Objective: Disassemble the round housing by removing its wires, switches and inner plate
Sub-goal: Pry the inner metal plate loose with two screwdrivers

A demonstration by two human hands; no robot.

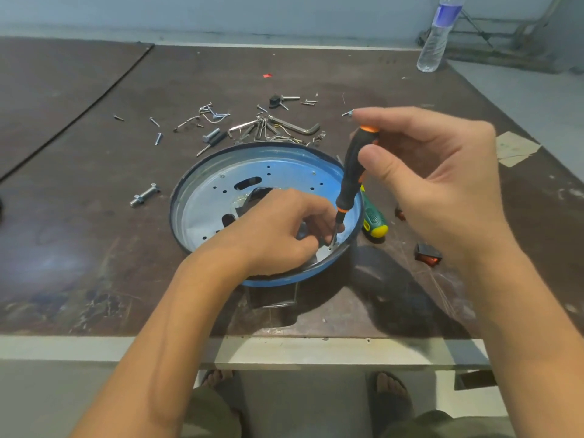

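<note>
The round blue housing sits on the brown table, near its front edge. The left hand rests inside it, fingers curled around the screwdriver's shaft near the tip. The right hand pinches the black-and-orange screwdriver handle, its tip down by the rim. A red switch lies beside.

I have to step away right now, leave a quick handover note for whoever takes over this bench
Right hand: holds the orange-black screwdriver upright, tip at a screw near the round housing front-right rim.
Left hand: inside the housing, steadying the parts beside the tip.
Done: one red switch lies out on the table; loose screws piled behind the housing.
Left: finish this screw, lift out the inner plate. No wires visible.
</note>
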